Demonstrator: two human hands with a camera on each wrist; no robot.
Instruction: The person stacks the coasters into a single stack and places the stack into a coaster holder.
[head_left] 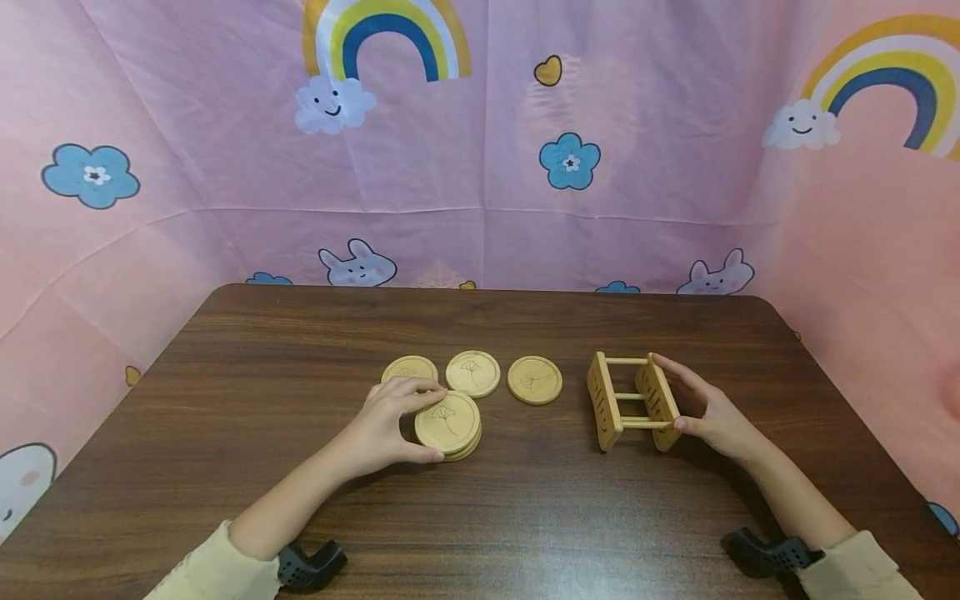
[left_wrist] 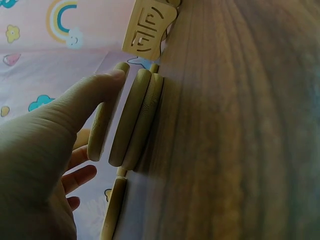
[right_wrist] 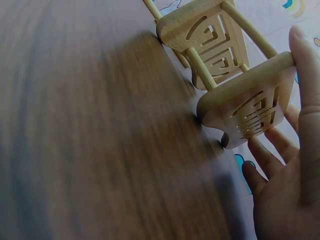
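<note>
Brown table (head_left: 510, 508); left hand (head_left: 391, 426) pinches upper disc (head_left: 447, 423) (between fingertips (head_left: 429, 454)).

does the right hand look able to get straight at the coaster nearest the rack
Probably not: the right hand holds the right side of the wooden rack, which stands between it and that coaster. Letting go and reaching over would likely work.

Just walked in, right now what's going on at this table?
A person is handling wooden coasters. The left hand holds one coaster by its rim, just above a stack of two. Three others lie in a row behind, the leftmost partly hidden by that hand. The right hand grips the right side of a small wooden rack.
</note>
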